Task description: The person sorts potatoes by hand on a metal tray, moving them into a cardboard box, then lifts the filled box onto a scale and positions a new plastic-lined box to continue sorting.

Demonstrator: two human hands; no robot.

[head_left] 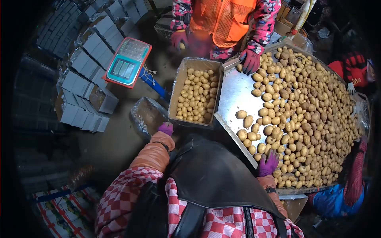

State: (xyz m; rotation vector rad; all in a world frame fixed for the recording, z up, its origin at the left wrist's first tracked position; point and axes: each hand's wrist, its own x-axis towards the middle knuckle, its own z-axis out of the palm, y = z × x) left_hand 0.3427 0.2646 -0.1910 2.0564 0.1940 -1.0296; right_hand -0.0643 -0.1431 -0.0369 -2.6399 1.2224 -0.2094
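My left hand [166, 128], in a purple glove, is beside the lower left corner of a cardboard box [173, 104] filled with potatoes; its fingers are too small to make out, and I cannot tell what it holds. My right hand [269, 163], also purple-gloved, reaches over the near edge of a metal sorting table [234, 95]. Its fingers are spread upward against the potatoes [266, 131] at the table's lower left part, with none plainly gripped. The bare metal surface lies above and left of that hand.
Across the box stands a person in an orange vest [218, 20], one gloved hand on the table. Other workers are at the right edge. A scale [125, 67] on a blue post, a plastic-lined box [147, 115] and stacked cartons [75, 107] are left.
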